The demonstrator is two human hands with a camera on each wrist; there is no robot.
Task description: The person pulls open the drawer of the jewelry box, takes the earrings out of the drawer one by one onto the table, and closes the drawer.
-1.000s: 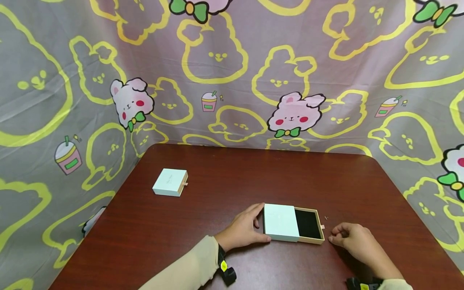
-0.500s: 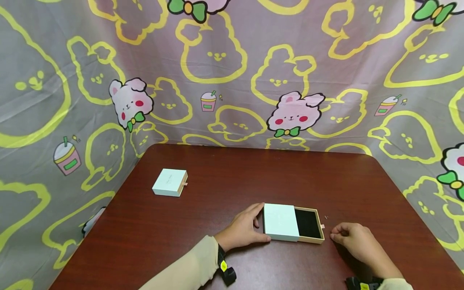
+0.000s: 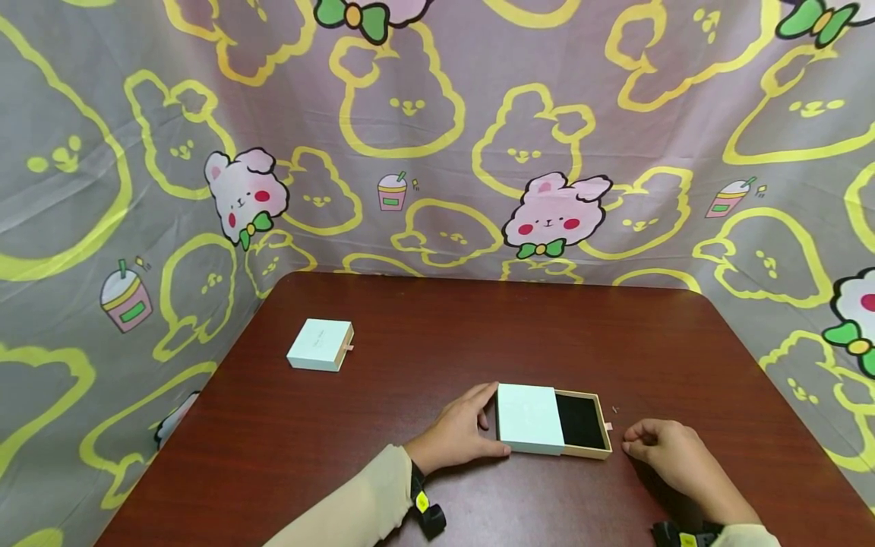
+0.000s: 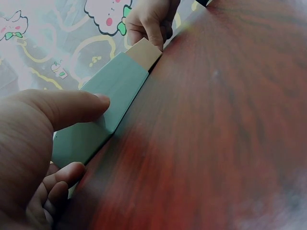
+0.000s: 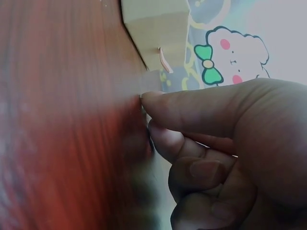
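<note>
A pale mint drawer box (image 3: 529, 419) lies on the table with its cream drawer (image 3: 586, 452) pulled partway out to the right. The drawer has a black lining (image 3: 581, 422) and a small pink pull ribbon (image 5: 165, 61). My left hand (image 3: 458, 433) grips the sleeve's left end, its thumb (image 4: 79, 106) along the near side and the other fingers around the far corner. Just right of the ribbon, apart from the drawer, my right hand (image 3: 673, 456) rests by the table with fingers loosely curled. Thumb and index fingertips are close together; nothing shows between them.
A second, closed mint box (image 3: 321, 343) with a ribbon tab sits at the back left of the brown table (image 3: 437, 334). A tiny light-coloured item (image 3: 614, 410) lies just beyond the drawer's right end. A patterned cloth (image 3: 437, 137) hangs behind and at both sides.
Over the last second my right fingertips have shifted very slightly right, away from the drawer. The left hand and both boxes have stayed in place.
</note>
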